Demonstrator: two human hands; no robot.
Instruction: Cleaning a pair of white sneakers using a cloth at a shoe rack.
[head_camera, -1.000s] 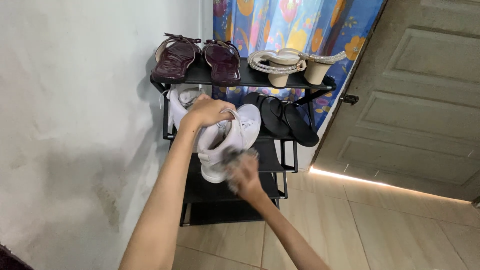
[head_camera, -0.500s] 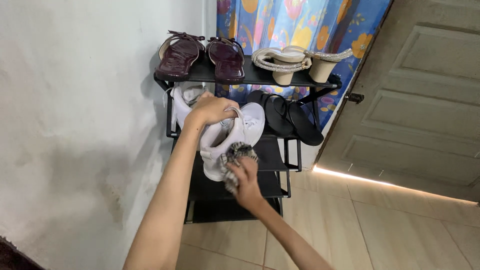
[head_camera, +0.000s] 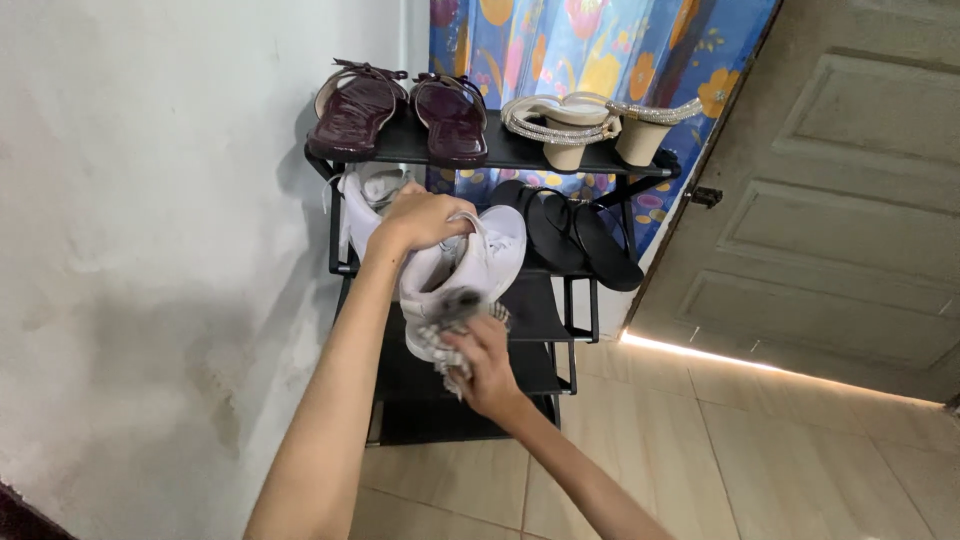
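Holding a white sneaker (head_camera: 470, 265) in front of the black metal shoe rack (head_camera: 520, 155), the left hand (head_camera: 425, 215) has its grip closed over the shoe's laced top, hiding the opening. The right hand (head_camera: 487, 365) clutches a crumpled grey-and-white cloth (head_camera: 450, 315) against the sneaker's side; the cloth is blurred and its pattern is hard to make out. A second white sneaker (head_camera: 365, 195) on the middle shelf is mostly hidden behind the left wrist. Glossy maroon sandals (head_camera: 400, 110) and cream block-heeled sandals with sparkly straps (head_camera: 590, 120) sit on the top shelf, black flip-flops (head_camera: 575, 235) below them. A bright floral curtain (head_camera: 600, 50) is cut off at the frame's top edge. A panelled door (head_camera: 850, 200) stands to the right.
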